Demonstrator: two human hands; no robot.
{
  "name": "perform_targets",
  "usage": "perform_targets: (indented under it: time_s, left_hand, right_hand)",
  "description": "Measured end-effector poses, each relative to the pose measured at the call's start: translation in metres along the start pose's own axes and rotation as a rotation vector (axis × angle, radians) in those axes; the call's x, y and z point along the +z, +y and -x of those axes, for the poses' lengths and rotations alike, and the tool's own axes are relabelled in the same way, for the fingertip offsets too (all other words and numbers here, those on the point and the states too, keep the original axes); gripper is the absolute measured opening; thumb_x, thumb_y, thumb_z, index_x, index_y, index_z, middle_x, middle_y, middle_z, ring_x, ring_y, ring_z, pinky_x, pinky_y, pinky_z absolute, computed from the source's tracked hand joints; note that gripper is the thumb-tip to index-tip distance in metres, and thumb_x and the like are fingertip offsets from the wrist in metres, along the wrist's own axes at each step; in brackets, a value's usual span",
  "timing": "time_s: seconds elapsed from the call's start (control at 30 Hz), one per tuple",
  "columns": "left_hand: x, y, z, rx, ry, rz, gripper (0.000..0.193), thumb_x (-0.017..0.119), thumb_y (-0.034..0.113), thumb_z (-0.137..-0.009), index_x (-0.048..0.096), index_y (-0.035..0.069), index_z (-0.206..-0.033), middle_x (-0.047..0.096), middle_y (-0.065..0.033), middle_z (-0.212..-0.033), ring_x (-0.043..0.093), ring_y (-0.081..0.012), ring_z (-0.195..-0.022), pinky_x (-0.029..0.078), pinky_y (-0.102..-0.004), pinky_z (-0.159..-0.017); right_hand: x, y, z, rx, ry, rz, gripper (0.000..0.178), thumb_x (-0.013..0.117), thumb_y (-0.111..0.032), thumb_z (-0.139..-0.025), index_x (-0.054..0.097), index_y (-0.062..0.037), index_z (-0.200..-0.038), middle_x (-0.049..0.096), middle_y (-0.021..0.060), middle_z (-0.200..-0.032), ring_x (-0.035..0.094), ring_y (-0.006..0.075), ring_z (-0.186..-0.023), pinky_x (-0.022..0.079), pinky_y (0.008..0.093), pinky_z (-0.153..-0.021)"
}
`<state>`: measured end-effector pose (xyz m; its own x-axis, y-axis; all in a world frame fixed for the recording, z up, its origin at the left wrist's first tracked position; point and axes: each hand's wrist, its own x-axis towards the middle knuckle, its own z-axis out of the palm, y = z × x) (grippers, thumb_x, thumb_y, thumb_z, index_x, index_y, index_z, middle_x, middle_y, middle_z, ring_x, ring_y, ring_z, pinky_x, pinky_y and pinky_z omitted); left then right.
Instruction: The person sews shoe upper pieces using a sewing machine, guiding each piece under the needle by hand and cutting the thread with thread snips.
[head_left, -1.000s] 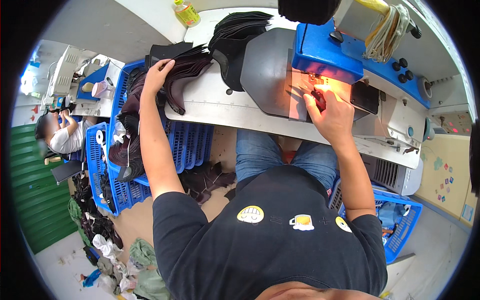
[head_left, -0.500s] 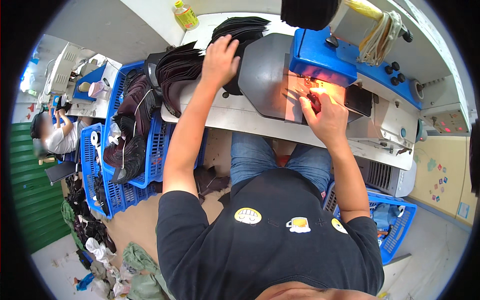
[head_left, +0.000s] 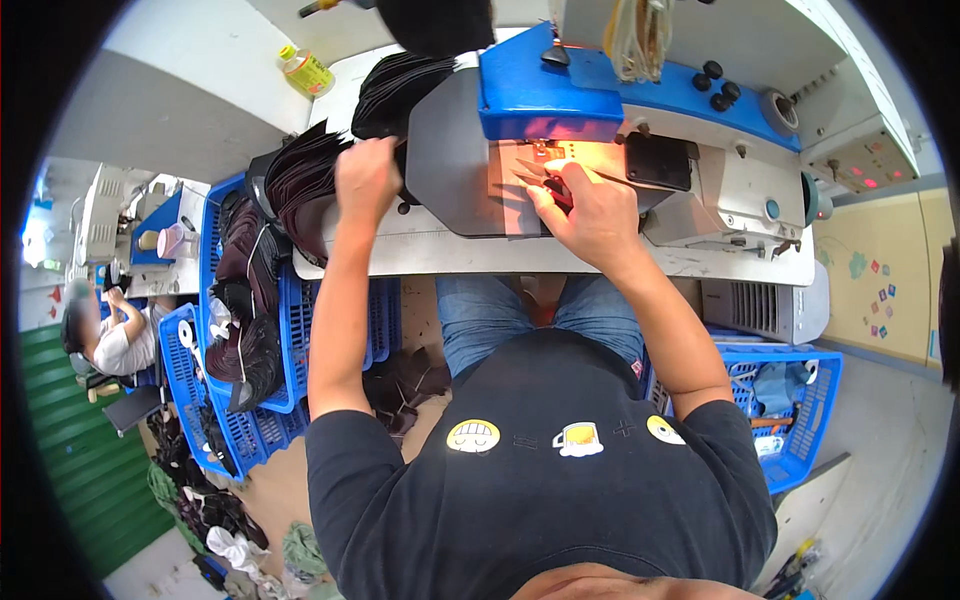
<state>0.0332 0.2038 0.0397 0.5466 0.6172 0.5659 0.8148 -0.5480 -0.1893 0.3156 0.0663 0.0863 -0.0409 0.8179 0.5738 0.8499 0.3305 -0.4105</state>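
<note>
My right hand [head_left: 597, 218] is closed around a pair of small thread snips [head_left: 532, 172], their pointed blades in the lit area under the blue sewing machine head [head_left: 550, 100]. My left hand [head_left: 368, 178] is curled closed at the left of the dark grey machine plate [head_left: 450, 150], between two stacks of dark cut pieces. One fanned stack [head_left: 298, 190] lies to its left, and a black stack [head_left: 395, 95] lies beyond it. Whatever the left fingers grip, if anything, is hidden.
Blue baskets hold dark bundles [head_left: 250, 270] at my left. Another blue basket [head_left: 815, 420] stands low at the right. A bottle [head_left: 305, 70] stands at the back left. A person [head_left: 125, 335] sits at another machine far left. Cloth scraps [head_left: 410, 385] lie on the floor.
The view has shifted, so the table sits further left in it. My left hand has gone from spread fingers over the stacks to a curled hand. The snips stay in my right hand.
</note>
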Motion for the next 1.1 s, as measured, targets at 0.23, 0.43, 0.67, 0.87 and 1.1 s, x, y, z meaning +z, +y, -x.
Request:
perform_targets:
  time_s: [0.23, 0.43, 0.67, 0.87, 1.1]
  left_hand:
    - [-0.133, -0.039, 0.016, -0.448, 0.011, 0.338, 0.019, 0.052, 0.001, -0.083, 0.064, 0.000, -0.098, 0.065, -0.0182, -0.095, 0.062, -0.0348, -0.089, 0.047, -0.0395, -0.086]
    - [-0.147, 0.035, -0.025, 0.045, -0.088, 0.423, 0.027, 0.057, 0.002, -0.068, 0.066, 0.003, -0.094, 0.065, -0.0129, -0.080, 0.062, -0.0306, -0.079, 0.045, -0.0426, -0.092]
    - [-0.108, 0.087, -0.037, 0.151, -0.267, 0.147, 0.042, 0.061, 0.007, -0.068, 0.069, 0.017, -0.108, 0.052, -0.0034, -0.073, 0.053, -0.0207, -0.072, 0.039, -0.0367, -0.068]
    - [-0.102, 0.098, -0.044, 0.216, -0.293, 0.085, 0.045, 0.062, 0.008, -0.066, 0.070, 0.020, -0.109, 0.054, -0.0024, -0.076, 0.053, -0.0198, -0.074, 0.038, -0.0333, -0.066]
    - [-0.091, 0.101, -0.050, 0.216, -0.275, 0.164, 0.043, 0.063, 0.008, -0.065, 0.071, 0.018, -0.106, 0.057, -0.0033, -0.078, 0.056, -0.0200, -0.076, 0.042, -0.0331, -0.064]
  right_hand:
    - [-0.025, -0.016, 0.026, 0.117, -0.008, -0.692, 0.023, 0.076, -0.008, -0.076, 0.057, -0.0026, -0.087, 0.044, 0.0005, -0.057, 0.039, 0.0088, -0.049, 0.036, 0.0242, -0.047]
    - [-0.016, -0.042, 0.053, 0.355, -0.203, -1.051, 0.009, 0.053, -0.010, -0.096, 0.055, -0.0021, -0.099, 0.051, -0.0004, -0.067, 0.041, 0.0058, -0.051, 0.036, 0.0239, -0.046]
    - [-0.009, -0.044, 0.068, 0.481, -0.364, -1.030, 0.036, 0.071, -0.025, -0.085, 0.047, -0.0028, -0.100, 0.064, 0.0083, -0.093, 0.052, 0.0115, -0.073, 0.045, 0.0285, -0.070]
    - [-0.026, -0.045, 0.061, 0.459, -0.508, -1.092, 0.043, 0.074, -0.010, -0.081, 0.044, -0.0069, -0.111, 0.063, 0.0074, -0.104, 0.048, 0.0041, -0.081, 0.039, 0.0209, -0.069]
    - [-0.040, -0.036, 0.049, 0.424, -0.420, -0.943, 0.039, 0.058, 0.003, -0.083, 0.058, -0.0030, -0.121, 0.046, -0.0056, -0.072, 0.038, 0.0022, -0.066, 0.036, 0.0192, -0.061]
